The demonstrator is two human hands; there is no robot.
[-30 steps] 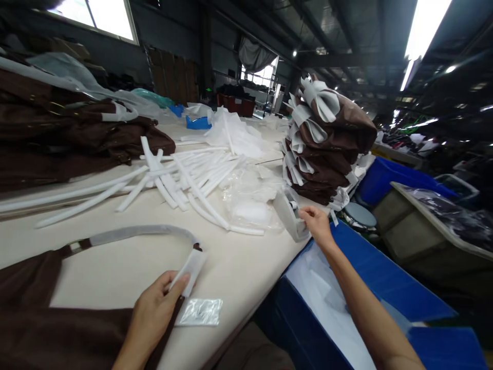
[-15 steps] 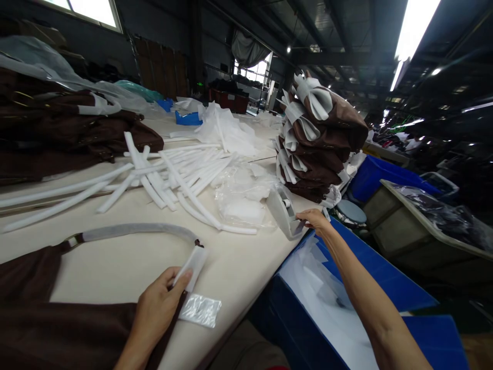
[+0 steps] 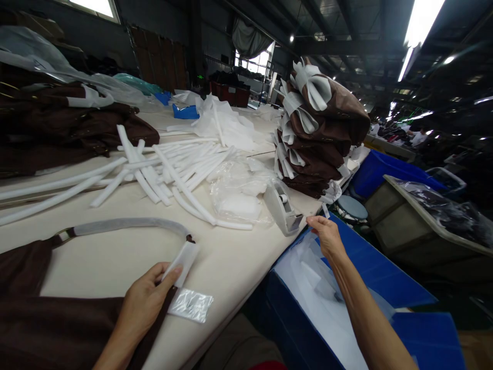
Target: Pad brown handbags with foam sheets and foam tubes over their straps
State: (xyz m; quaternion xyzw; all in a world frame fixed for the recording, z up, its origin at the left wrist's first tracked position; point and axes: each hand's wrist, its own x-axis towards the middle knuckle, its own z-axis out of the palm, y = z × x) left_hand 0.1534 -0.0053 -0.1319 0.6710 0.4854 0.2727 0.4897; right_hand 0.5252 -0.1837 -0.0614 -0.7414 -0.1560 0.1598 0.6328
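My left hand (image 3: 148,295) is closed around the white wrapping sheet (image 3: 187,261) at the near end of a brown bag's handle (image 3: 123,224). The handle arches over the table, sleeved in pale padding. Brown bag fabric (image 3: 65,329) lies under and left of this hand. A small clear plastic packet (image 3: 191,305) lies right beside it. My right hand (image 3: 325,234) is pinched just right of a grey tape dispenser (image 3: 283,209), apart from it. Whatever is between those fingertips is too small to make out.
White foam tubes (image 3: 169,172) and clear plastic bags (image 3: 239,192) lie across the table (image 3: 115,267). Wrapped brown bags (image 3: 327,128) are stacked behind the dispenser. Below the table edge stands a blue box (image 3: 379,262) holding white sheets. A grey bin (image 3: 419,226) is farther right.
My right hand has drawn back to the right, away from the tape dispenser's cutting end. The left hand keeps its hold on the wrapped handle; the whole view has shifted slightly.
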